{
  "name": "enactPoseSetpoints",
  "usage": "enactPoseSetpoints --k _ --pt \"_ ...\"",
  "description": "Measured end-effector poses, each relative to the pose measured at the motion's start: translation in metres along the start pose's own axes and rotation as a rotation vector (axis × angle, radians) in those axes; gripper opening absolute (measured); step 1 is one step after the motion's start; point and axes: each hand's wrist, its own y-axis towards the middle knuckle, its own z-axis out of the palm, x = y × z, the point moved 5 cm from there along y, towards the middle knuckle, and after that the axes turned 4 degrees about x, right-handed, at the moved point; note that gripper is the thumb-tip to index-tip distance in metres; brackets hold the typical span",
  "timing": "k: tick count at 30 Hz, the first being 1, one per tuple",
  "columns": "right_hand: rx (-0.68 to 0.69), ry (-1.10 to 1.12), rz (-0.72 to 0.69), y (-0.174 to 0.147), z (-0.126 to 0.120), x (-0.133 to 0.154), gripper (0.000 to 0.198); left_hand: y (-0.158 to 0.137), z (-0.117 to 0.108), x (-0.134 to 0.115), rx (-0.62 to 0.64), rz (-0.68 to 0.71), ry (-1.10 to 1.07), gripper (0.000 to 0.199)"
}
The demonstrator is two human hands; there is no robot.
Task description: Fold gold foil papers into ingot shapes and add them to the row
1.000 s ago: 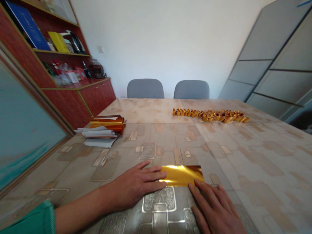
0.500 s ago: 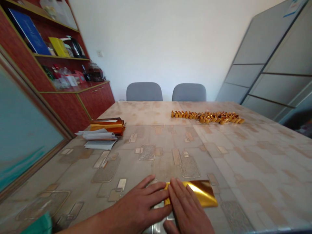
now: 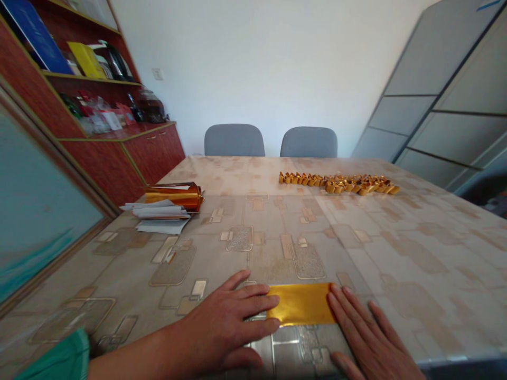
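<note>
A flat rectangle of shiny gold foil paper (image 3: 301, 304) lies on the patterned table cover near the front edge. My left hand (image 3: 233, 322) rests with spread fingers, its fingertips on the sheet's left end. At the right end, the stretched fingertips of my right hand (image 3: 364, 332) press on the foil. Neither hand grasps anything. Further back on the right stand several small folded gold foil pieces (image 3: 340, 182), grouped in a row and a cluster.
On the table's left side sits a bundle of gold-orange foil (image 3: 172, 198) beside a stack of white-backed sheets (image 3: 160, 214). Two grey chairs (image 3: 233, 140) stand behind the far edge. A red shelf cabinet (image 3: 130, 158) is on the left, grey panelled doors (image 3: 431, 100) on the right.
My right hand has slid rightward along the foil from its left part to its right end. My left hand stays at the left end. The camera view has tilted down slightly.
</note>
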Motion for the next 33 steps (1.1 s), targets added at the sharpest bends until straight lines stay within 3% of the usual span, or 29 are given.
enactPoseSetpoints --k 3,5,7,9,13,15,18,23,28,33 --pt "-0.083 0.14 0.11 0.024 -0.007 0.006 0.042 0.012 0.0 0.004 -0.005 -0.016 -0.011 0.027" --pt "-0.086 0.388 0.095 0.046 -0.006 0.02 0.03 0.021 0.0 0.007 0.022 -0.004 -0.032 0.026" --pt "-0.017 0.603 0.112 0.064 0.001 0.033 0.031 0.027 0.001 0.01 0.051 -0.001 -0.065 0.025" --pt "-0.025 0.675 0.121 0.075 0.005 0.042 0.033 0.029 0.001 0.013 0.057 -0.016 -0.108 0.024" --pt "-0.11 0.662 0.104 0.078 0.009 0.044 0.036 0.028 0.003 0.016 0.004 -0.091 -0.148 0.028" --pt "-0.125 0.639 0.096 0.076 0.01 0.043 0.037 0.028 0.004 0.016 -0.019 -0.111 -0.119 0.02" --pt "-0.099 0.64 0.11 0.077 0.01 0.043 0.033 0.028 0.007 0.014 -0.035 -0.086 -0.03 0.007" --pt "-0.056 0.635 0.142 0.078 0.009 0.047 0.03 0.026 0.006 0.014 -0.077 -0.093 -0.015 0.013" --pt "-0.075 0.577 0.132 0.082 0.007 0.047 0.033 0.027 0.0 0.013 -0.002 -0.163 -0.057 0.014" --pt "-0.063 0.605 0.157 0.084 0.007 0.043 0.035 0.031 0.005 0.01 -0.025 -0.153 0.109 0.007"
